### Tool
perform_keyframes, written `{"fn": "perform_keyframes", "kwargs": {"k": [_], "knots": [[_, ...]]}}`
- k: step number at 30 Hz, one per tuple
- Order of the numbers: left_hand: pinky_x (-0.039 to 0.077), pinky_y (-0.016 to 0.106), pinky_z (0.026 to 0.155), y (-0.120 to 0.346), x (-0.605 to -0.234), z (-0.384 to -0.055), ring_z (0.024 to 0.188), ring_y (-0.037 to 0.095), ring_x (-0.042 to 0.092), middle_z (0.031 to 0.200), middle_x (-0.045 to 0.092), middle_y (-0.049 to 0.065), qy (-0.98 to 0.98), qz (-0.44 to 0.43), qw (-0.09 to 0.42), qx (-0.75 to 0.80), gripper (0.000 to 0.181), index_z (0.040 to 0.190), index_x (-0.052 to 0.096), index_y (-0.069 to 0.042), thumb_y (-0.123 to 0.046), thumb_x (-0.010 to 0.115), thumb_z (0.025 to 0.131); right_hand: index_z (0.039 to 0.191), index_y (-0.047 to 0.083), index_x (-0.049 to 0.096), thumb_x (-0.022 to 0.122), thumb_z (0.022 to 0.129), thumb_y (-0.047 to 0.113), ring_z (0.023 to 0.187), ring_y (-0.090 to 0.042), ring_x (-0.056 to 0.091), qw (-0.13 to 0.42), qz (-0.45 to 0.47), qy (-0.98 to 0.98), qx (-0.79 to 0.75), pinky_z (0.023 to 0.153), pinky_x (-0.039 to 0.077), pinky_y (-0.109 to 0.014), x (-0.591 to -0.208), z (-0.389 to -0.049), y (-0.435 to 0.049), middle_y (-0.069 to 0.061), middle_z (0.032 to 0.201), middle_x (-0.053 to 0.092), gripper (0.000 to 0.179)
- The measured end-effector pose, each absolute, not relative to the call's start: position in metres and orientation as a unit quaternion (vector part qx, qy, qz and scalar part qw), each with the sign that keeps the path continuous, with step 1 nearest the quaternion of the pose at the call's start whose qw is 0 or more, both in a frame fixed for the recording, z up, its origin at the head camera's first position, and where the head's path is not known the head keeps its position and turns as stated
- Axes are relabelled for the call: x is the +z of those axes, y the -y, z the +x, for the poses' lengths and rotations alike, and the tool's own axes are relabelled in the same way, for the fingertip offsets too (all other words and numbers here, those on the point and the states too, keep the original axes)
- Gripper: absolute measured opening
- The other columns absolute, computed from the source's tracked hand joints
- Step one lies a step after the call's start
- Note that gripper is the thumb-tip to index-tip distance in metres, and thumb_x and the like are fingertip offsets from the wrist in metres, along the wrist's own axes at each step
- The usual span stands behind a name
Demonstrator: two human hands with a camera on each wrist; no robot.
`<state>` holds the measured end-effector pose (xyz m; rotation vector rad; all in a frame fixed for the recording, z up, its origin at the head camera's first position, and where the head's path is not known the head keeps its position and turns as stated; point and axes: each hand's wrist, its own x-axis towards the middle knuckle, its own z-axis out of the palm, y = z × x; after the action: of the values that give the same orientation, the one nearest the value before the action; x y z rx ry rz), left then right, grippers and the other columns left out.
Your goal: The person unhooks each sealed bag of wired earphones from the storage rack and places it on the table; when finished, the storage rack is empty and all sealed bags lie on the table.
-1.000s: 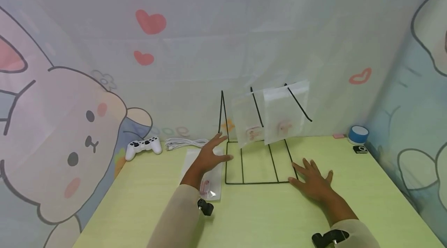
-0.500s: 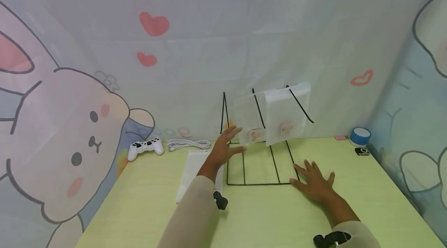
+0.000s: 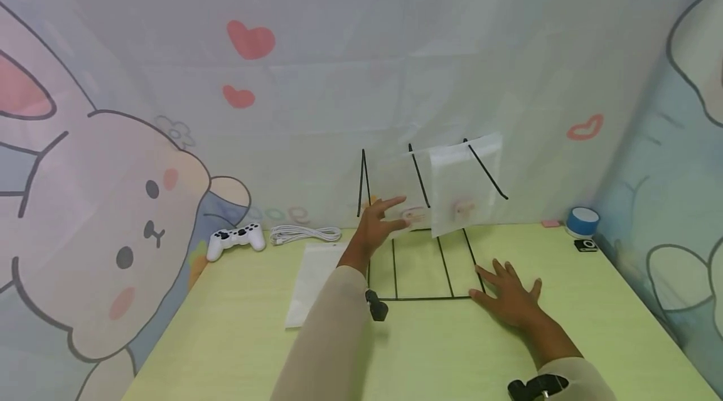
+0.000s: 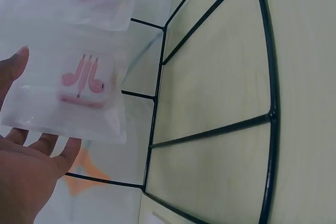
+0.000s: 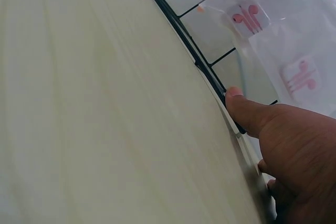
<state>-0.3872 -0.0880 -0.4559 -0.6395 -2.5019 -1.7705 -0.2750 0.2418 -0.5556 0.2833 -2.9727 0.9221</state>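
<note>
A black wire rack (image 3: 418,299) with upright hooks stands on the table. Two frosted bags hang from its hooks: one (image 4: 42,111) on the middle hook and another (image 3: 457,181) on the right hook. Each contains pink earphones (image 4: 84,77). My left hand (image 3: 375,226) is at the left edge of the middle bag. Its fingertips lie behind the bag's lower edge while the thumb stands apart in front; no pinch shows. My right hand (image 3: 511,299) spreads its fingers at the rack's front right corner, thumb touching the wire (image 5: 210,72).
A third frosted bag (image 3: 313,278) lies flat left of the rack, partly behind my left sleeve. Farther left are a white game controller (image 3: 236,239) and a coiled white cable (image 3: 305,233). Blue tape (image 3: 582,221) and a small black device (image 3: 585,245) stand back right.
My left hand has moved right and slightly up, from above the bag on the table to the middle hanging bag. The right hand stays at the rack's corner.
</note>
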Motion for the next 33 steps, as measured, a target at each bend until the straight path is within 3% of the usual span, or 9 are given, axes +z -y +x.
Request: {"fn": "perform_keyframes", "kwargs": {"k": [5, 13, 19, 24, 25, 26, 31, 32, 33], "knots": [[0.027, 0.063, 0.134, 0.078, -0.455, -0.389, 0.166, 0.031, 0.034, 0.169, 0.052, 0.005, 0.796, -0.215, 0.001, -0.566, 0.057, 0.156, 0.063, -0.022, -0.021, 0.078, 0.101, 0.166, 0.015, 0.047, 0.064, 0.105, 0.06, 0.163, -0.064, 0.011, 0.006, 0.092, 0.952, 0.292, 0.108, -0.011, -0.098, -0.554, -0.273, -0.244, -0.033, 0.177, 0.023, 0.078], [0.025, 0.064, 0.135, 0.07, -0.456, -0.385, 0.169, 0.031, 0.029, 0.174, 0.046, -0.002, 0.798, -0.223, -0.04, -0.558, 0.058, 0.161, 0.057, -0.026, -0.024, 0.073, 0.106, 0.166, 0.014, 0.047, 0.064, 0.105, 0.058, 0.163, -0.064, 0.01, 0.009, 0.093, 0.951, 0.295, 0.108, -0.013, -0.097, -0.554, -0.274, -0.245, -0.034, 0.177, 0.022, 0.077], [0.034, 0.061, 0.131, 0.07, -0.46, -0.379, 0.162, 0.033, 0.04, 0.175, 0.044, 0.0, 0.815, -0.226, -0.005, -0.533, 0.059, 0.164, 0.054, -0.027, -0.027, 0.072, 0.107, 0.167, 0.016, 0.046, 0.063, 0.105, 0.06, 0.163, -0.063, 0.01, 0.005, 0.093, 0.951, 0.294, 0.108, -0.013, -0.097, -0.556, -0.275, -0.244, -0.033, 0.177, 0.021, 0.078], [0.036, 0.059, 0.131, 0.068, -0.467, -0.37, 0.162, 0.031, 0.041, 0.173, 0.047, 0.0, 0.797, -0.216, 0.035, -0.563, 0.062, 0.163, 0.054, -0.023, -0.023, 0.075, 0.105, 0.166, 0.015, 0.047, 0.063, 0.105, 0.06, 0.163, -0.063, 0.01, 0.008, 0.094, 0.951, 0.294, 0.108, -0.013, -0.097, -0.555, -0.276, -0.244, -0.033, 0.177, 0.022, 0.077], [0.045, 0.055, 0.125, 0.068, -0.468, -0.367, 0.145, 0.03, 0.059, 0.172, 0.049, 0.0, 0.794, -0.213, 0.046, -0.568, 0.062, 0.163, 0.055, -0.022, -0.022, 0.076, 0.104, 0.166, 0.015, 0.047, 0.063, 0.105, 0.06, 0.163, -0.063, 0.01, 0.009, 0.094, 0.951, 0.296, 0.108, -0.013, -0.097, -0.556, -0.276, -0.244, -0.033, 0.177, 0.022, 0.077], [0.044, 0.054, 0.126, 0.068, -0.47, -0.365, 0.153, 0.025, 0.054, 0.171, 0.05, 0.0, 0.79, -0.209, 0.056, -0.574, 0.063, 0.162, 0.055, -0.021, -0.022, 0.078, 0.103, 0.166, 0.015, 0.047, 0.063, 0.105, 0.06, 0.163, -0.063, 0.01, 0.007, 0.094, 0.951, 0.296, 0.108, -0.014, -0.097, -0.557, -0.276, -0.244, -0.033, 0.177, 0.022, 0.077], [0.049, 0.055, 0.122, 0.065, -0.477, -0.356, 0.145, 0.026, 0.062, 0.166, 0.057, 0.001, 0.784, -0.182, 0.097, -0.586, 0.059, 0.156, 0.063, -0.022, -0.021, 0.082, 0.1, 0.167, 0.015, 0.047, 0.063, 0.105, 0.061, 0.163, -0.063, 0.009, 0.004, 0.092, 0.951, 0.295, 0.108, -0.014, -0.097, -0.558, -0.276, -0.244, -0.033, 0.177, 0.022, 0.078], [0.042, 0.058, 0.127, 0.065, -0.478, -0.355, 0.16, 0.028, 0.046, 0.166, 0.057, 0.002, 0.781, -0.179, 0.101, -0.589, 0.059, 0.155, 0.064, -0.021, -0.02, 0.082, 0.099, 0.167, 0.015, 0.047, 0.063, 0.105, 0.061, 0.163, -0.063, 0.01, 0.005, 0.092, 0.952, 0.293, 0.108, -0.013, -0.097, -0.557, -0.276, -0.244, -0.033, 0.177, 0.022, 0.078], [0.043, 0.059, 0.126, 0.065, -0.479, -0.354, 0.159, 0.03, 0.048, 0.165, 0.058, 0.003, 0.78, -0.18, 0.109, -0.589, 0.058, 0.155, 0.064, -0.021, -0.019, 0.082, 0.099, 0.166, 0.015, 0.047, 0.063, 0.105, 0.061, 0.163, -0.064, 0.01, 0.005, 0.092, 0.952, 0.292, 0.108, -0.012, -0.098, -0.557, -0.276, -0.244, -0.033, 0.177, 0.022, 0.078]]}}
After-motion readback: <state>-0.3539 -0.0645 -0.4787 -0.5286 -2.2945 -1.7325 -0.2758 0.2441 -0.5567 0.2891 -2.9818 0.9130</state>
